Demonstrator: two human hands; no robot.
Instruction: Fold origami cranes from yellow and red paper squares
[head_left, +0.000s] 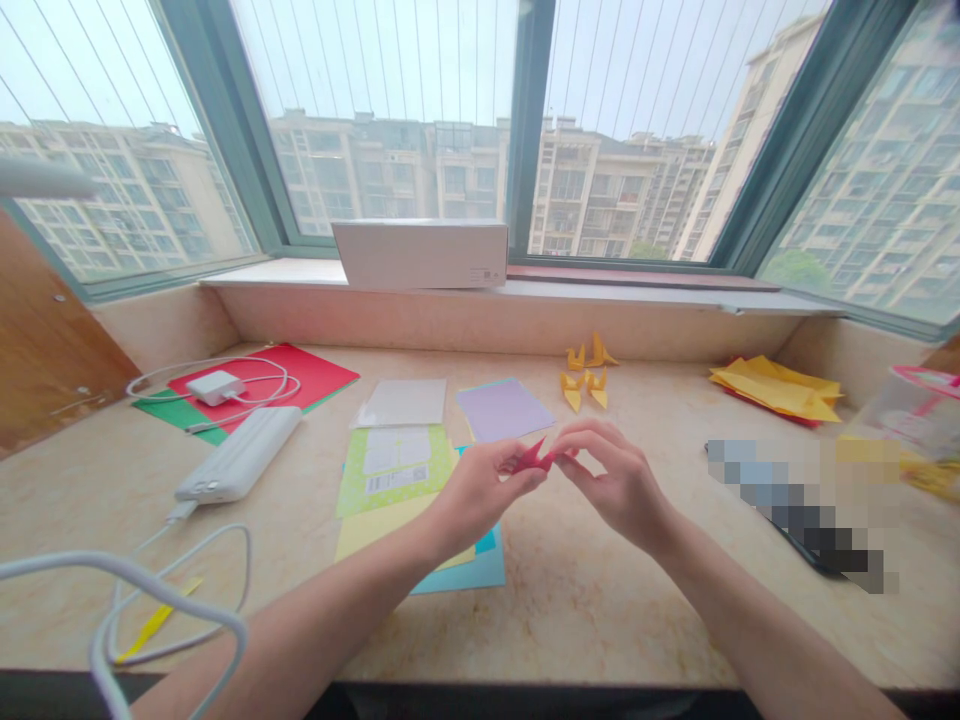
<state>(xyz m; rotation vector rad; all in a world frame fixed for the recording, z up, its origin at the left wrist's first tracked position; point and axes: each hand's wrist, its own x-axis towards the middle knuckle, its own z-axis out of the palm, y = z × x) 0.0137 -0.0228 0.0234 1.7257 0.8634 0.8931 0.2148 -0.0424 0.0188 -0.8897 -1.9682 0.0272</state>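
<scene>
A small folded piece of red paper (534,457) is held up between my two hands above the counter. My left hand (499,475) pinches its left side between thumb and fingers. The fingertips of my right hand (607,462) close on its right end. Parts of the paper are hidden behind the fingers. Beyond my right hand stand several folded yellow paper cranes (583,385) in a loose group. A purple paper sheet (504,408) lies flat just past my left hand.
Left of my hands lie a green packet (390,465), pale yellow and blue sheets, a white power bank (240,455) with cables, and red paper (315,375). At right are stacked yellow papers (780,388) and a blurred dark phone-like object (802,520). A white box (420,255) stands on the sill.
</scene>
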